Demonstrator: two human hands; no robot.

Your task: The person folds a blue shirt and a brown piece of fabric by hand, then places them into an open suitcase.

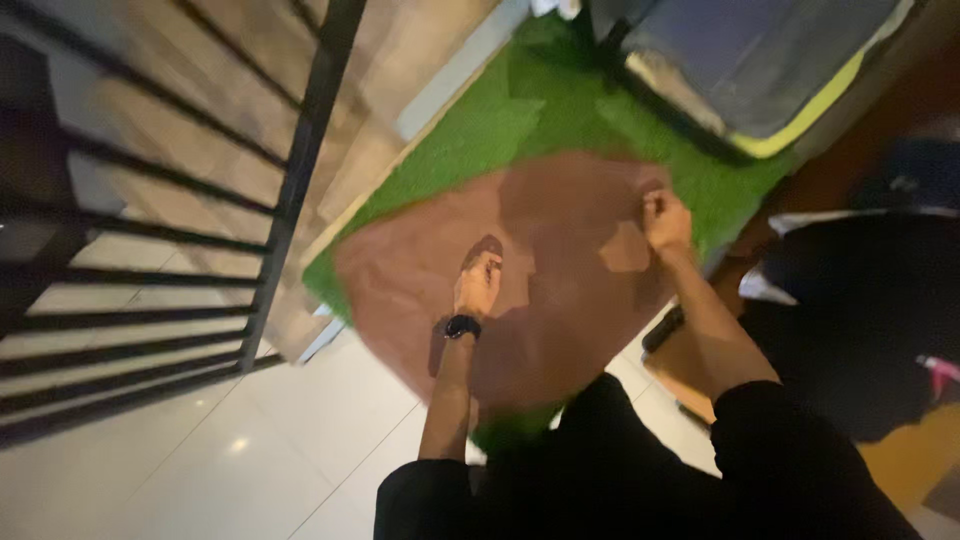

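Reddish-brown soft fabric mat [520, 290] is held spread above the green artificial-turf rug [480, 130], right of the black metal gate [300, 170]. Left hand [478, 283] pinches its middle; right hand [666, 222] is fisted on its edge. Even tension keeps it flat. No containers visible.

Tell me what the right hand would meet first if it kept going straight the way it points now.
The right hand grips the brown cloth and points up-frame. Past the cloth's edge lies the green turf mat, then probably the dark case; depth is blurred.
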